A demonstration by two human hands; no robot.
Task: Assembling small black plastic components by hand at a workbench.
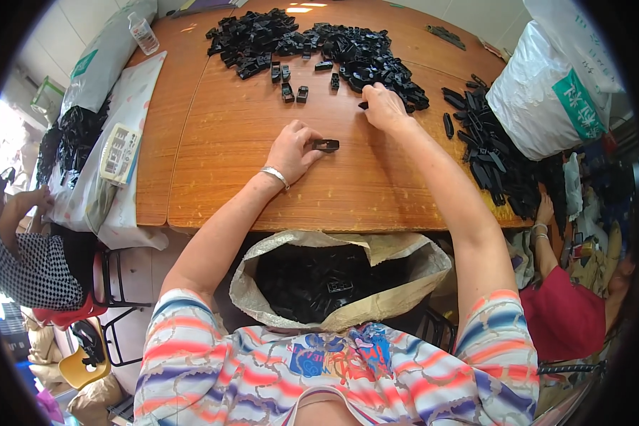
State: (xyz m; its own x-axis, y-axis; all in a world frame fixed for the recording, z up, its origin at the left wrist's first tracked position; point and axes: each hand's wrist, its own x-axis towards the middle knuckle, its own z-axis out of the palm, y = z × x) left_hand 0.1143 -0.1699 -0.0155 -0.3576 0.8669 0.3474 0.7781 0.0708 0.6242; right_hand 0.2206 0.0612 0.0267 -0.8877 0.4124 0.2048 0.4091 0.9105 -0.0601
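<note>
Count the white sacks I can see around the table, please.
3. One sack stands at the table's right edge, one leans at the far left corner beside the bottle, and one lies flat along the left edge. Others may be hidden.

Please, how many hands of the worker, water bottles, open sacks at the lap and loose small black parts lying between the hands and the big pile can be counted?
Hands: 2, left hand, right hand
Water bottle: 1
Open sack: 1
Loose black parts: about 6
Total: about 10
</note>
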